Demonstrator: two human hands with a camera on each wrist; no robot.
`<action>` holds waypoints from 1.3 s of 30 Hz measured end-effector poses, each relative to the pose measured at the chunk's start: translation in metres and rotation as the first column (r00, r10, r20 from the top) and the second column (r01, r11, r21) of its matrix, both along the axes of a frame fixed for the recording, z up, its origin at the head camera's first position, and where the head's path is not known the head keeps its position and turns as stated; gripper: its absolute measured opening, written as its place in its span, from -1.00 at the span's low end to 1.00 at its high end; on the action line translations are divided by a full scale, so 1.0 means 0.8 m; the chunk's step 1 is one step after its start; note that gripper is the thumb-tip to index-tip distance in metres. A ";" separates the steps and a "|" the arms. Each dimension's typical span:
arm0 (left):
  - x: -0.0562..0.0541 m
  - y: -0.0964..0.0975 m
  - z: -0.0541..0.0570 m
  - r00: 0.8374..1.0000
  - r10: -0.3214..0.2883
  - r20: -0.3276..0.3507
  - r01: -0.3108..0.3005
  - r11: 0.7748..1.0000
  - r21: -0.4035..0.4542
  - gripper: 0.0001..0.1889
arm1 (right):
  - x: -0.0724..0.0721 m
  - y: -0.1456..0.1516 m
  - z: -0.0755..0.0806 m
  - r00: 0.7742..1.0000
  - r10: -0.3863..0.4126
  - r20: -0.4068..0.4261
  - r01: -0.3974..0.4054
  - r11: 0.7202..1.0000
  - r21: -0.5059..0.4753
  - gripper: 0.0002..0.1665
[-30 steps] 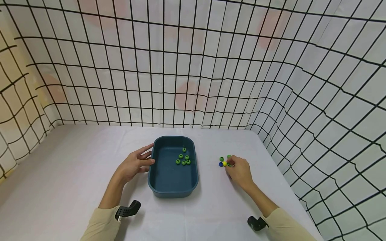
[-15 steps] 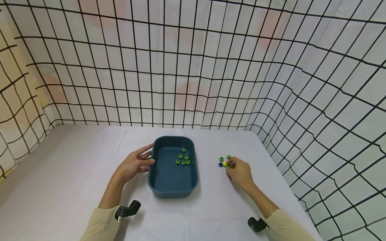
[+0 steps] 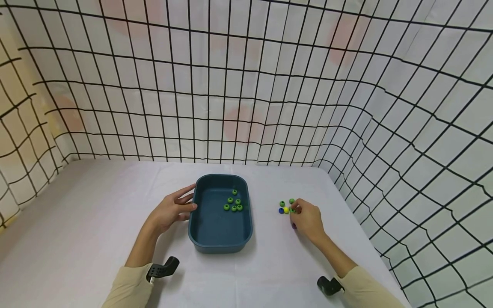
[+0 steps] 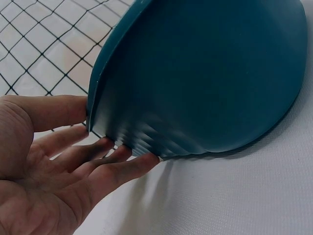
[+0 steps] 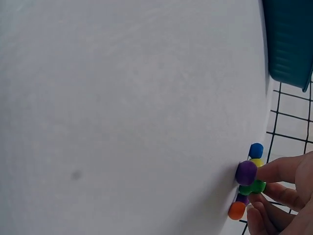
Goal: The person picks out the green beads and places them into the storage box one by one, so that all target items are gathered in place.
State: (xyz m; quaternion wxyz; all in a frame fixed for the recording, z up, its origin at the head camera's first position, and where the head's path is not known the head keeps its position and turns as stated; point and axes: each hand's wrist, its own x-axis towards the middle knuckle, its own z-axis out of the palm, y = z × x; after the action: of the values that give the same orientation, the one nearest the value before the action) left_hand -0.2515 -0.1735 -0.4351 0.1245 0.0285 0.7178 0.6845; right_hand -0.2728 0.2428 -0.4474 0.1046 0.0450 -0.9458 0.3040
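Observation:
A dark teal tray (image 3: pixel 220 249) holds several green beads (image 3: pixel 234 208). My left hand (image 3: pixel 169 211) rests against its left side; in the left wrist view the thumb (image 4: pixel 61 110) touches the rim and the other fingers lie spread along the outer wall. To the tray's right, my right hand (image 3: pixel 308 220) pinches a green bead (image 3: pixel 292 210) between thumb and finger, low over the tablecloth. Beside it are a yellow bead (image 3: pixel 286 210), a blue bead (image 3: pixel 281 211) and two more green beads (image 3: pixel 282 203). The right wrist view also shows a purple bead (image 5: pixel 246 173) and an orange bead (image 5: pixel 236 210).
A white cloth (image 3: pixel 96 205) covers the table. Black wire mesh (image 3: pixel 209 102) stands along the back and both sides, with pale sheeting behind it. Black wrist cameras (image 3: pixel 328 285) sit at both cuffs.
My right hand has drawn back slightly, uncovering the green bead at its fingertips and a purple bead below the hand. The left hand and the tray keep their places.

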 end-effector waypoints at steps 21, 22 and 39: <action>0.001 0.000 0.001 1.000 0.006 0.007 -0.006 1.000 -0.007 -0.23 | -0.008 -0.026 0.020 0.988 0.072 -0.134 -0.075 0.997 -0.016 -0.82; 0.001 0.000 0.001 1.000 0.005 0.005 -0.005 1.000 -0.006 -0.23 | -0.009 -0.029 0.021 0.987 0.077 -0.141 -0.080 0.997 -0.018 -0.82; 0.002 0.001 0.000 1.000 0.001 0.007 -0.001 1.000 0.009 -0.23 | -0.012 -0.078 0.037 0.972 0.135 -0.192 -0.144 0.989 -0.034 -0.84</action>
State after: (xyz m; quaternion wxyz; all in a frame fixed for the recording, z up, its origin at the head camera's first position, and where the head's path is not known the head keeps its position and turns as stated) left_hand -0.2501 -0.1724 -0.4349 0.1265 0.0265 0.7144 0.6877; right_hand -0.2824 0.1801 -0.4178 0.1734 0.1374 -0.9186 0.3273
